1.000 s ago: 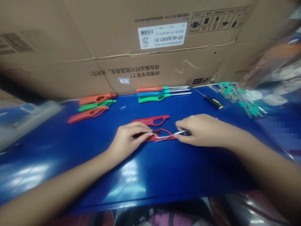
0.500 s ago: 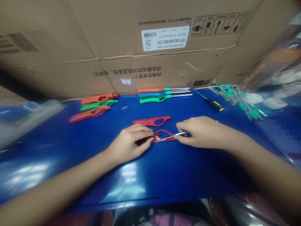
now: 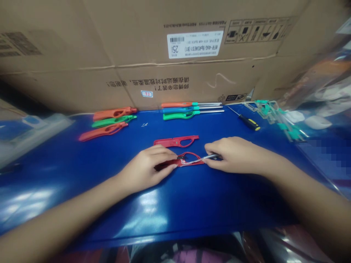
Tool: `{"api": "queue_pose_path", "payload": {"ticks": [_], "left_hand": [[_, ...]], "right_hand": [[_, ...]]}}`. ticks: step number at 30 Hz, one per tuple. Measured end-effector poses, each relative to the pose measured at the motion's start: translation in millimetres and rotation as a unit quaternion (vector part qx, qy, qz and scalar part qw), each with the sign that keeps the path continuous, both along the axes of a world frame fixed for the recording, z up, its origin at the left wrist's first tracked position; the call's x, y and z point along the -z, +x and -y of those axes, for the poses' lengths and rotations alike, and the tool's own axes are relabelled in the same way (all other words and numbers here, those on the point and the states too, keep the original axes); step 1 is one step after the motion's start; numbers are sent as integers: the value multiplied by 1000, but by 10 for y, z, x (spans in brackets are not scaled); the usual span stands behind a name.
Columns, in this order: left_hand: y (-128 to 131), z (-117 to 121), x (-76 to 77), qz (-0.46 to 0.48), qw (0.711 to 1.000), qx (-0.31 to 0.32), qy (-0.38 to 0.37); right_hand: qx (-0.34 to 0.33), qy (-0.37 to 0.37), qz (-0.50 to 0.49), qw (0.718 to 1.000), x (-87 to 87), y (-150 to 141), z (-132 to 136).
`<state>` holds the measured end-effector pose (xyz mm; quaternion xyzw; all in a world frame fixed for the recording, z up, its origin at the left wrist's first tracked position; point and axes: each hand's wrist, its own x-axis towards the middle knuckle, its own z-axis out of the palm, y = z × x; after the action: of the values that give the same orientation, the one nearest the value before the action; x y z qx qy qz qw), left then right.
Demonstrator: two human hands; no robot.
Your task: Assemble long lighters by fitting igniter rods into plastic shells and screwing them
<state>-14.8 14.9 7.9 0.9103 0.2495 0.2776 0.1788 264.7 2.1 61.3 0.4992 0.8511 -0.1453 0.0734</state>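
Observation:
My left hand point(image 3: 149, 166) is closed on the handle end of a red lighter shell half point(image 3: 201, 160), pinned against the blue table. A dark part and white wire lie inside this shell, near my left fingertips. My right hand point(image 3: 233, 155) grips slim silver tweezers point(image 3: 210, 156). Their thin tip points left and reaches into the shell by the wire; whether it touches the wire I cannot tell. Just beyond both hands lies the other red shell half point(image 3: 175, 141), its hollow side up.
Orange, green and red lighter bodies point(image 3: 109, 129) lie at the back left. Finished-looking lighters with metal tubes point(image 3: 181, 109) line the cardboard box point(image 3: 137, 44). A black-and-yellow screwdriver point(image 3: 248, 122) and teal-ended metal parts point(image 3: 264, 106) lie at the right on the blue table point(image 3: 192, 204).
The tweezers' tip has shifted slightly down and left inside the red shell. My left hand has moved a little left and still holds the shell.

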Motion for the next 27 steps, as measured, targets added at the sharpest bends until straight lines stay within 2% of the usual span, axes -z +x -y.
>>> {"api": "queue_pose_path", "payload": {"ticks": [11,17,23,27], "left_hand": [[26,48,-76,-67,997,-14,38],[-18,44,-43,-123,990,-20,69],[-53,24,-32,-150,982,-19,115],[-62,16,-55,-158,982,-34,101]], "right_hand": [[-9,-4,3,1000,1,-6,7],[-9,0,-3,1000,9,3,13],[-47,10,-53,997,28,14,20],[-59,16,-74,995,69,39,17]]}}
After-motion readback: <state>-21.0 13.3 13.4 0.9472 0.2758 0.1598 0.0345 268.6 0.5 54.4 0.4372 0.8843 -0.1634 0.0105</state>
